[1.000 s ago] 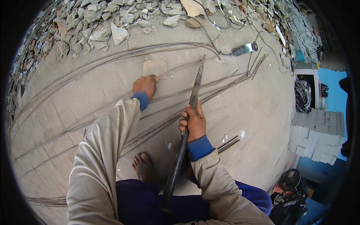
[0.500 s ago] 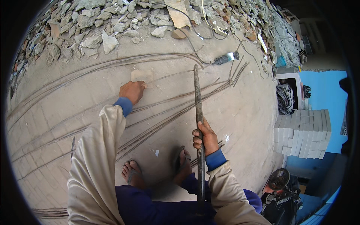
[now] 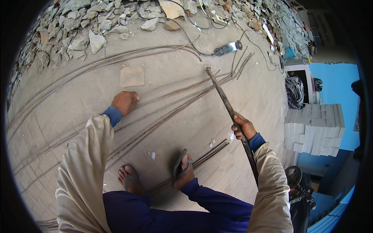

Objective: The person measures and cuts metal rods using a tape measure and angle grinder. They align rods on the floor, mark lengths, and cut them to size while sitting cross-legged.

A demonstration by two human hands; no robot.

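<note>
Low in front of me, my left hand (image 3: 123, 103) is closed on a thin steel rod (image 3: 171, 82) lying among other long rods. My right hand (image 3: 241, 127) grips a long dark metal bar (image 3: 221, 93), its narrow upper end slanting up and left over the rods. Beyond my left hand lies a flat tan square piece (image 3: 132, 76). A bundle of rods (image 3: 182, 106) runs diagonally across the dusty floor, and shorter rods (image 3: 210, 154) lie beside my sandalled feet (image 3: 183, 169).
Broken rubble (image 3: 77, 23) borders the far side. An angle grinder (image 3: 225, 49) and cables (image 3: 186, 35) lie near it. At the right are stacked light grey blocks (image 3: 312, 128), a blue wall (image 3: 342, 97) and a dark motorbike (image 3: 299, 198).
My left hand has moved down and left, away from the tan piece. My right hand has shifted right, and the bar has tilted so its top leans left. My right foot has come into fuller view.
</note>
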